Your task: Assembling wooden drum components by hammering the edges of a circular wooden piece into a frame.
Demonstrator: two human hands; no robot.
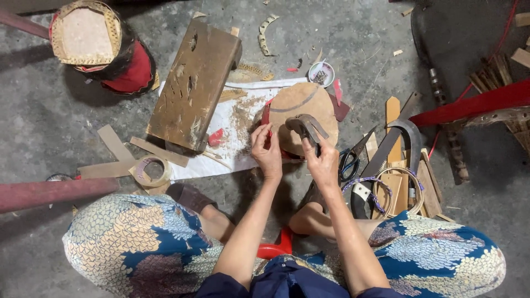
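A rough grey concrete floor (49, 105) serves as the workplace, littered with offcuts, and a person sits low over it on a red stool (274, 246), knees wide in patterned cloth. Straight ahead a round brown disc (301, 105) lies partly on a white sheet (232, 127) dusted with sawdust. The left hand (266, 150) presses at the disc's near left edge, fingers pinched on something small and red there; what exactly it pinches I cannot tell. The right hand (322, 160) is wrapped tight around the handle of a hammer (307, 127), its head poised just over the disc's near edge, close beside the left fingers.

That closeness is the main risk: a blow landing slightly left would likely catch the fingertips. The disc looks unclamped, so a strike near its rim could tip or skid it on the loose sheet. A small bowl (321, 73) of tiny metal bits sits just beyond the disc and could be jolted over. To the right, scissors (350, 163), a saw (386, 149) and a curved blade lie near the right forearm, where a wide backswing might brush them. A wooden board (193, 83) rests to the left, well clear.
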